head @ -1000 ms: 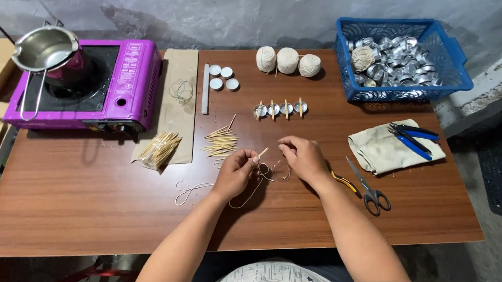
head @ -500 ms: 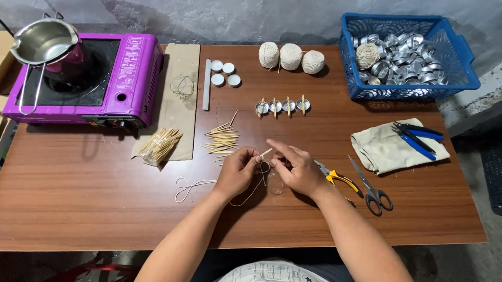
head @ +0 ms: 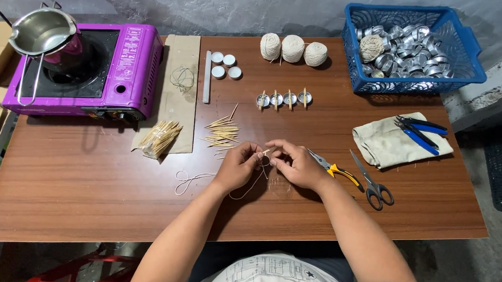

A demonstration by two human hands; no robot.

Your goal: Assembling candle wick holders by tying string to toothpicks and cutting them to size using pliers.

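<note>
My left hand [head: 238, 167] and my right hand [head: 295, 164] meet over the middle of the brown table [head: 90, 201]. Their fingertips pinch a small wooden stick [head: 265, 153] together with a thin white string [head: 196, 178]. The string trails left across the table in a loop. A loose pile of wooden sticks [head: 222, 133] lies just beyond my left hand. Farther back stands a row of small metal cups [head: 284, 98], each with a stick laid across it.
Yellow-handled pliers [head: 334, 168] and scissors [head: 372, 183] lie right of my right hand. A cloth [head: 389, 144] bears blue pliers. At the back: three string balls [head: 292, 48], white wax discs [head: 224, 65], a blue basket [head: 355, 72] of metal cups. A purple stove [head: 133, 68] with a pot [head: 41, 33] stands left.
My hands have drawn closer together around the stick and string, with small finger movements. Nothing else on the table has moved.
</note>
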